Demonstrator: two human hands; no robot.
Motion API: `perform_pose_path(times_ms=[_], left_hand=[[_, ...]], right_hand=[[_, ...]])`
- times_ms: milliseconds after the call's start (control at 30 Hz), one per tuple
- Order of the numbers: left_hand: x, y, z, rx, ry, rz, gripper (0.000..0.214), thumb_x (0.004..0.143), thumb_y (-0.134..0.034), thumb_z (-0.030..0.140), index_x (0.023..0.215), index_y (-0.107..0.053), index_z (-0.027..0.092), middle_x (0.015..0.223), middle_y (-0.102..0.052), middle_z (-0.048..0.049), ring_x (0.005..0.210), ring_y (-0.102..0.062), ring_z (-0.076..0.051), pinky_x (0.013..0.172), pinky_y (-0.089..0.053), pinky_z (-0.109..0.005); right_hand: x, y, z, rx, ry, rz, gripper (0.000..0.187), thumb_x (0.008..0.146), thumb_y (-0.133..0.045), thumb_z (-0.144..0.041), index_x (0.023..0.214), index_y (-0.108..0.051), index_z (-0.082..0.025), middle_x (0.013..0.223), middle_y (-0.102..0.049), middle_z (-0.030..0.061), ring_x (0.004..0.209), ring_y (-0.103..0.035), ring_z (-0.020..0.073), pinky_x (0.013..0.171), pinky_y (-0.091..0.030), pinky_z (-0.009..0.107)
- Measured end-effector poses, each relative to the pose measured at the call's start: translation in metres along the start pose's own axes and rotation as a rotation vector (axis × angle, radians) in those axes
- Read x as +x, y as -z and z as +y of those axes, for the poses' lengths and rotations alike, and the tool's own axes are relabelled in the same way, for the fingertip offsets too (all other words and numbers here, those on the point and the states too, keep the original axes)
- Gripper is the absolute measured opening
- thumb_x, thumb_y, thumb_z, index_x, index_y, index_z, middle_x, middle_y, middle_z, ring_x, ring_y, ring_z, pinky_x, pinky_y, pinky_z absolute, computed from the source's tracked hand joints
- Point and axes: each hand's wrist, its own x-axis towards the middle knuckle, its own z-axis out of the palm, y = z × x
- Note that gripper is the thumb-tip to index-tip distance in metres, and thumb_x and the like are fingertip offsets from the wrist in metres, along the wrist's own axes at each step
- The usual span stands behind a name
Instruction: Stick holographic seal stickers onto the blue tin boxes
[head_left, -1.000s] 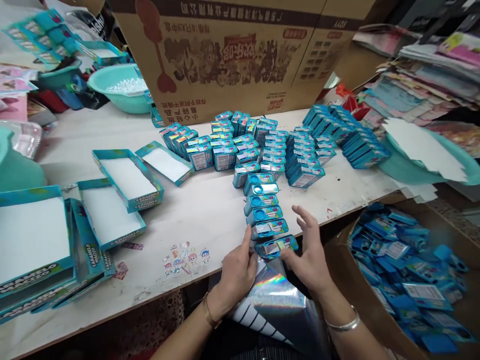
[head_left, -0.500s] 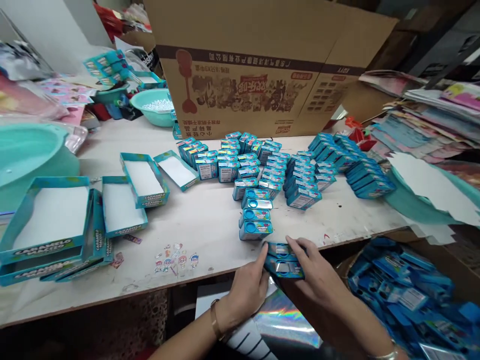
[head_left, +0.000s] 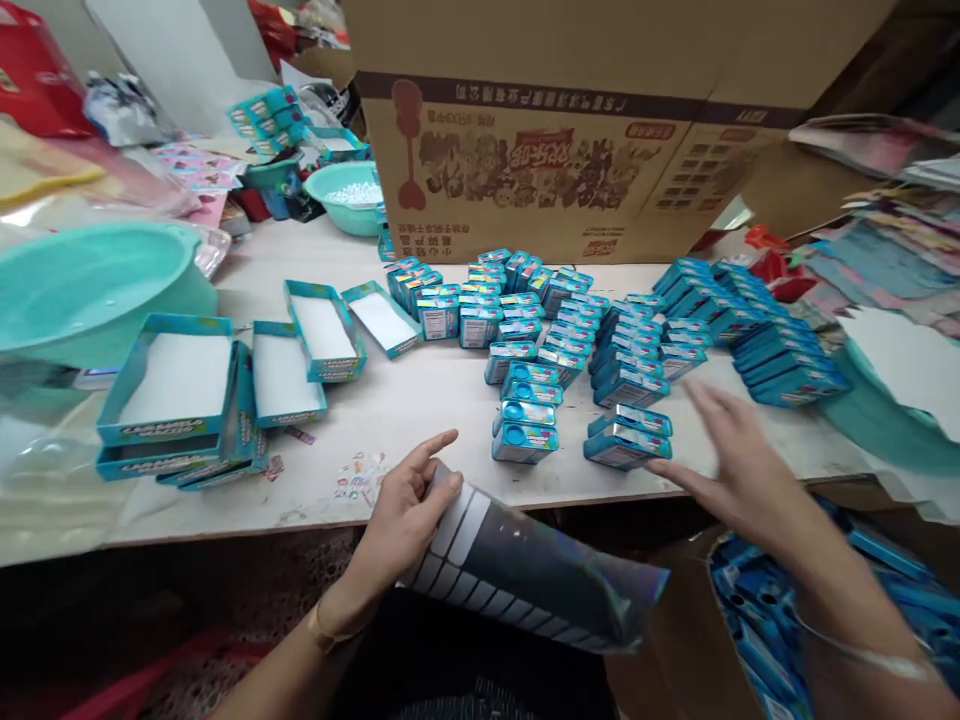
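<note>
In the lower middle, my left hand [head_left: 405,510] pinches the corner of a shiny sticker sheet [head_left: 540,560], with several pale rectangles left along its edge and a bare dark part. My right hand [head_left: 739,460] is spread beside a pair of small blue candy boxes [head_left: 628,438] standing near the table's front edge; its thumb is close to their lower right corner, and contact is hard to tell. To the left of that pair stands a short row of similar blue boxes [head_left: 526,440]. Behind them, several more boxes stand in rows.
Open blue display trays [head_left: 166,380] with white bottoms lie at left, beside a large turquoise basin [head_left: 90,280]. A big brown carton [head_left: 540,160] stands at the back. Below right, another carton holds many blue boxes [head_left: 757,610]. White paper [head_left: 900,370] covers a basin at right.
Two boxes that were between both hands now stand on the table to the right, released. My left hand has moved left and lifted the sticker sheet; my right hand has moved right and opened.
</note>
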Motion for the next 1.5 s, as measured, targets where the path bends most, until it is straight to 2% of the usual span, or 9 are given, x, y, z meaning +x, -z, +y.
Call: perform_pose_path(times_ms=[67, 133, 267, 400, 600, 833, 1067, 1300, 1500], left_hand=[[0.001, -0.005, 0.004, -0.046, -0.006, -0.005, 0.065, 0.084, -0.068, 0.042, 0.138, -0.053, 0.010, 0.059, -0.037, 0.0101, 0.049, -0.031, -0.007, 0.046, -0.023, -0.020], [0.003, -0.014, 0.005, -0.115, -0.016, -0.020, 0.061, 0.083, -0.068, 0.042, 0.134, -0.057, 0.011, 0.061, -0.040, 0.0092, 0.050, -0.034, -0.007, 0.047, -0.026, -0.019], [0.004, -0.027, 0.001, -0.255, -0.030, -0.065, 0.056, 0.083, -0.071, 0.042, 0.130, -0.061, 0.013, 0.062, -0.044, 0.0076, 0.053, -0.039, -0.007, 0.051, -0.031, -0.018], [-0.002, -0.015, -0.004, -0.403, 0.033, -0.232, 0.065, 0.081, -0.074, 0.049, 0.133, -0.059, 0.015, 0.068, -0.055, 0.0041, 0.056, -0.046, -0.008, 0.056, -0.036, -0.020], [-0.017, 0.005, -0.010, -0.306, 0.128, -0.493, 0.049, 0.080, -0.075, 0.050, 0.113, -0.072, 0.013, 0.083, -0.068, -0.0042, 0.071, -0.056, -0.014, 0.068, -0.043, -0.024], [-0.021, -0.011, -0.012, -0.234, 0.002, -0.407, 0.055, 0.087, -0.066, 0.031, 0.139, -0.054, 0.018, 0.084, -0.064, -0.0015, 0.064, -0.048, -0.010, 0.063, -0.042, -0.022], [-0.030, -0.006, -0.017, 0.157, -0.237, -0.252, 0.051, 0.087, -0.052, 0.014, 0.138, -0.055, 0.016, 0.071, -0.053, 0.0038, 0.063, -0.046, -0.010, 0.063, -0.039, -0.022], [-0.030, -0.006, -0.018, 0.111, -0.210, -0.212, 0.039, 0.090, -0.052, 0.016, 0.127, -0.061, 0.015, 0.064, -0.048, 0.0060, 0.057, -0.042, -0.009, 0.059, -0.037, -0.021], [-0.028, -0.010, -0.016, 0.073, -0.275, -0.178, 0.036, 0.091, -0.051, 0.015, 0.125, -0.064, 0.017, 0.087, -0.067, -0.0014, 0.069, -0.058, -0.011, 0.068, -0.047, -0.022]], right_hand=[[-0.012, 0.022, -0.038, 0.110, -0.008, 0.065, 0.073, 0.091, -0.056, -0.059, 0.155, -0.033, -0.033, 0.146, -0.050, 0.0136, 0.133, -0.049, 0.0370, 0.108, -0.043, 0.055], [-0.026, 0.026, -0.074, 0.185, 0.082, -0.010, 0.067, 0.093, -0.056, -0.054, 0.154, -0.035, -0.036, 0.146, -0.053, 0.0102, 0.131, -0.053, 0.0340, 0.106, -0.047, 0.050], [-0.037, -0.013, -0.118, 0.307, 0.147, -0.185, 0.054, 0.096, -0.056, -0.038, 0.149, -0.043, -0.032, 0.133, -0.065, 0.0080, 0.119, -0.063, 0.0280, 0.098, -0.054, 0.044], [-0.030, -0.047, -0.118, 0.500, -0.004, -0.224, 0.038, 0.101, -0.047, -0.030, 0.138, -0.053, -0.027, 0.116, -0.072, 0.0057, 0.099, -0.070, 0.0202, 0.086, -0.057, 0.033], [-0.019, -0.046, -0.104, 0.509, -0.001, -0.264, 0.037, 0.100, -0.049, -0.031, 0.137, -0.054, -0.026, 0.104, -0.070, 0.0044, 0.089, -0.068, 0.0180, 0.077, -0.057, 0.029], [-0.011, -0.050, -0.150, 0.292, 0.329, 0.113, 0.035, 0.095, -0.056, -0.014, 0.129, -0.058, -0.019, 0.120, -0.064, 0.0123, 0.112, -0.059, 0.0232, 0.095, -0.051, 0.038], [-0.001, -0.065, -0.181, 0.509, 0.156, 0.130, 0.010, 0.095, -0.059, -0.012, 0.099, -0.063, -0.019, 0.090, -0.063, 0.0049, 0.088, -0.058, 0.0186, 0.075, -0.051, 0.032], [0.008, -0.063, -0.185, 0.588, 0.087, 0.014, 0.008, 0.095, -0.060, -0.015, 0.089, -0.059, -0.021, 0.085, -0.061, 0.0016, 0.084, -0.056, 0.0176, 0.072, -0.047, 0.031], [0.003, -0.070, -0.188, 0.434, 0.224, 0.185, 0.015, 0.094, -0.058, -0.007, 0.101, -0.061, -0.020, 0.088, -0.065, 0.0041, 0.084, -0.055, 0.0187, 0.073, -0.045, 0.033]])
